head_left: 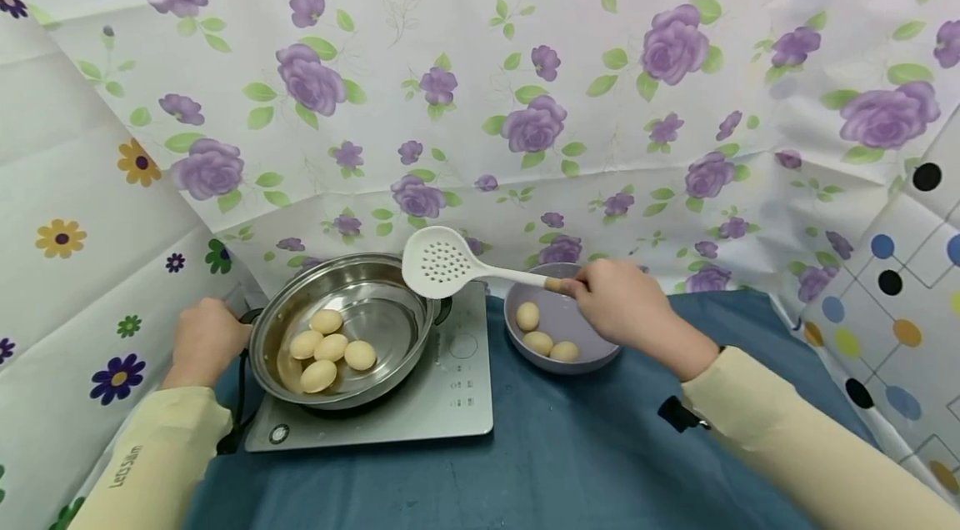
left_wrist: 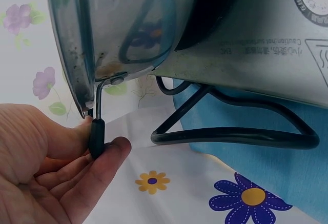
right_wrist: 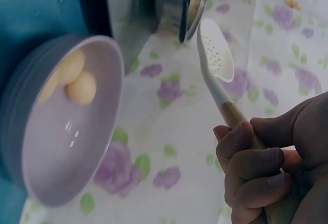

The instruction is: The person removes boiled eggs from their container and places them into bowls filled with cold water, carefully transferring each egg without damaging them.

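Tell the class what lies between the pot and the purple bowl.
The head view shows part of the cooktop, then a strip of blue cloth, with the skimmer held above.

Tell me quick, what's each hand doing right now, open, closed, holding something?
Left hand: closed, holding the black handle of the pot.
Right hand: closed, holding the slotted spoon.

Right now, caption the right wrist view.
Right hand gripping a white perforated skimmer, near a round lilac bowl holding pale yellow egg-shaped pieces.
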`<state>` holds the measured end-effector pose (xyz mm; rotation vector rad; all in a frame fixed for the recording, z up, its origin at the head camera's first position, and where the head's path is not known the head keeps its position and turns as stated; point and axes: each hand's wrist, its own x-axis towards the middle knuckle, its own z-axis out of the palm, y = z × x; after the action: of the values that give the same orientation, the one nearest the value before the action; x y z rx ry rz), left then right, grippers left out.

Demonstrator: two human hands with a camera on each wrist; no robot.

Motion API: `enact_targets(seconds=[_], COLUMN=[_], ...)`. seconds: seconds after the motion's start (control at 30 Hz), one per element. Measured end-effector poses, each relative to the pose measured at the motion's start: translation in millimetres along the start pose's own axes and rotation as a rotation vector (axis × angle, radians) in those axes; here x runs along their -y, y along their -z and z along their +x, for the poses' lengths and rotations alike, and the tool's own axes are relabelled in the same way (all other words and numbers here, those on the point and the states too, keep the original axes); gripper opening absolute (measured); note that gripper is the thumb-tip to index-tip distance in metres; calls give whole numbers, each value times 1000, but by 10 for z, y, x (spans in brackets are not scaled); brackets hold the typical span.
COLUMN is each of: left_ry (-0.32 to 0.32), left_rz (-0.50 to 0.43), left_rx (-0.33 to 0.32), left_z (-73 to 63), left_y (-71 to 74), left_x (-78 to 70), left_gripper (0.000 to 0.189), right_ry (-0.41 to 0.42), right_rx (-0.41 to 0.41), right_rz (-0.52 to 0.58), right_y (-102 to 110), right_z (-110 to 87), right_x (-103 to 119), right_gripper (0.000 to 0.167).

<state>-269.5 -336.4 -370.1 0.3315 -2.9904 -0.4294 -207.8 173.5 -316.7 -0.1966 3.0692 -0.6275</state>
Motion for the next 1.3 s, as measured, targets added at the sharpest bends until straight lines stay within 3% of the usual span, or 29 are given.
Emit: enact_targets(seconds=[0.4,0.73,0.87,1.1,1.3], left_ry=[18,19,16,22,41], left_rz=[-10,-7,-3,-6,-1], left_rx=[10,-1,0,13,20], left_z=[-3,-9,-10,-7,-3], left_y=[3,7,9,10,7], left_x=[-12,-25,-25,-14,-27], left_gripper=[40,41,40,39,37], right_ry=[55,123,138,202,244], right_rx=[-34,-85,-93,-126,-116], right_rz=[-137,-276,-282,-353,-384], right_y=[-329,-540,-598,-655,-697], right_z=[147,248,272,287,289], right_x=[435,567,617,720,776], right_gripper=[36,35,26,30,22])
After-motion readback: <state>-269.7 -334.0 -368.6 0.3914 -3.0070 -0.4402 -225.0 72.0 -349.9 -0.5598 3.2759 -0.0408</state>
